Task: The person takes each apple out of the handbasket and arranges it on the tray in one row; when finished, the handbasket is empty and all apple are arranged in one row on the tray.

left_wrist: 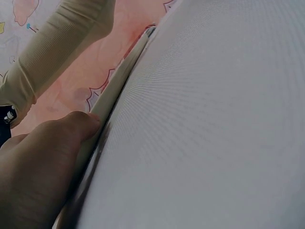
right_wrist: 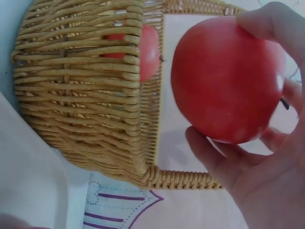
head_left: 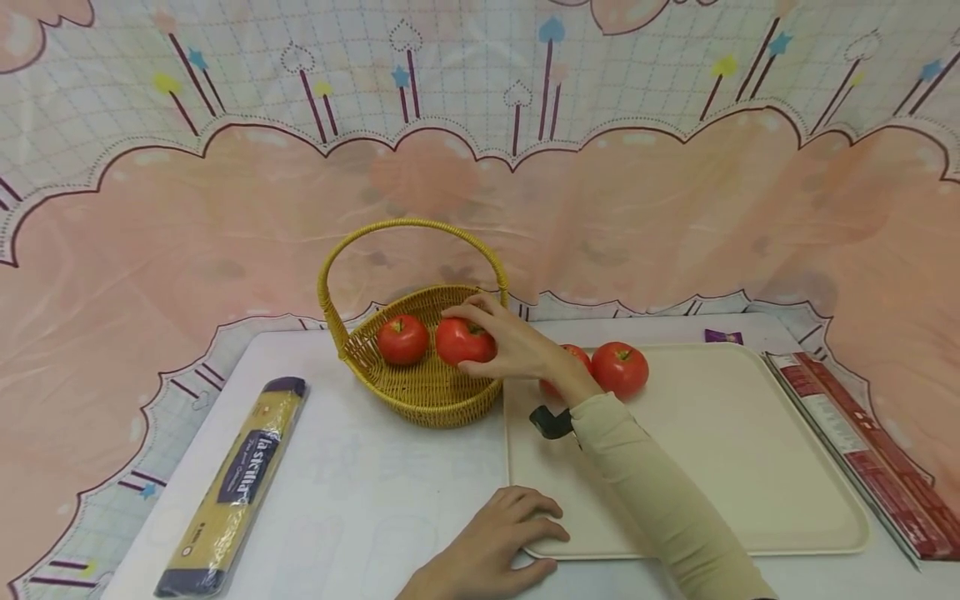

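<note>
My right hand grips a red tomato between thumb and fingers, over the right side of a yellow wicker basket. In the right wrist view this tomato appears above the basket's rim. Another tomato lies inside the basket, on the left. Two more sit on a cream tray: one tomato in plain sight, the other partly behind my right wrist. My left hand rests at the tray's near left corner, fingers loosely spread, its thumb against the rim.
A black handle on the tray shows beside my right sleeve, which hides the rest. Packaged spaghetti lies at the left. Along the tray's right side is a long red-and-white package. A small purple wrapper lies behind the tray.
</note>
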### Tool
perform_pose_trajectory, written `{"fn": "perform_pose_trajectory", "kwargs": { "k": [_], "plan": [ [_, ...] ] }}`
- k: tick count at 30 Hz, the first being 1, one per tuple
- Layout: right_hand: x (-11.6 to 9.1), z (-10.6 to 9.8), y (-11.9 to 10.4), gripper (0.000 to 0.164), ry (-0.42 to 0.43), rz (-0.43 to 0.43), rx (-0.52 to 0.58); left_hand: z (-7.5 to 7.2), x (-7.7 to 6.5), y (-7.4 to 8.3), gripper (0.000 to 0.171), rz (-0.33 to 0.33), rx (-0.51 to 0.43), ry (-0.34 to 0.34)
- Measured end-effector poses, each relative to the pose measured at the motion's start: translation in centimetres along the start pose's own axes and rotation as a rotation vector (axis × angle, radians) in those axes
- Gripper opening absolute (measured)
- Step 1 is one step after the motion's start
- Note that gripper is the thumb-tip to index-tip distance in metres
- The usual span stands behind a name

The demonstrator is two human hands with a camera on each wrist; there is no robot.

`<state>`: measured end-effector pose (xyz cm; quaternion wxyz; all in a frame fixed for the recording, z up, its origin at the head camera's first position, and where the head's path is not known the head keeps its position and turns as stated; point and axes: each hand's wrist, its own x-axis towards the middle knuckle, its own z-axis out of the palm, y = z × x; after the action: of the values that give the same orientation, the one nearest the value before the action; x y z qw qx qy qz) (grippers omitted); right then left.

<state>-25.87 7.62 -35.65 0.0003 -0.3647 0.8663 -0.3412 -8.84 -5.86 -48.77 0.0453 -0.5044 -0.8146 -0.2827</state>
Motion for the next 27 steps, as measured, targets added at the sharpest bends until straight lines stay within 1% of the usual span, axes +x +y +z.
{"fn": "perform_pose_trajectory", "kwargs": {
  "k": [9, 11, 16, 18, 23, 27],
  "plan": [
    [-1.1, 0.1, 0.2, 0.067, 0.079, -0.058, 0.031, 0.1, -0.1, -0.1, 0.024, 0.018, 0.028, 0.015],
    [-1.3, 0.0, 0.3, 0.068, 0.102, -0.071, 0.033, 0.1, -0.1, -0.1, 0.023, 0.015, 0.037, 0.017],
    [-1.8, -0.2, 0.5, 0.067, 0.145, -0.091, 0.050, 0.0, 0.0, 0.0, 0.024, -0.021, 0.002, -0.013],
    [-2.1, -0.3, 0.6, 0.068, 0.151, -0.084, 0.055, 0.0, 0.0, 0.0, 0.024, -0.026, -0.010, -0.022],
    [-2.9, -0.5, 0.7, 0.070, 0.165, -0.031, 0.062, 0.1, 0.1, -0.1, 0.024, 0.015, 0.036, -0.010],
    [-3.4, -0.6, 0.7, 0.068, 0.180, -0.029, 0.081, 0.0, 0.0, -0.2, 0.025, 0.024, 0.052, -0.006]
  ]
}}
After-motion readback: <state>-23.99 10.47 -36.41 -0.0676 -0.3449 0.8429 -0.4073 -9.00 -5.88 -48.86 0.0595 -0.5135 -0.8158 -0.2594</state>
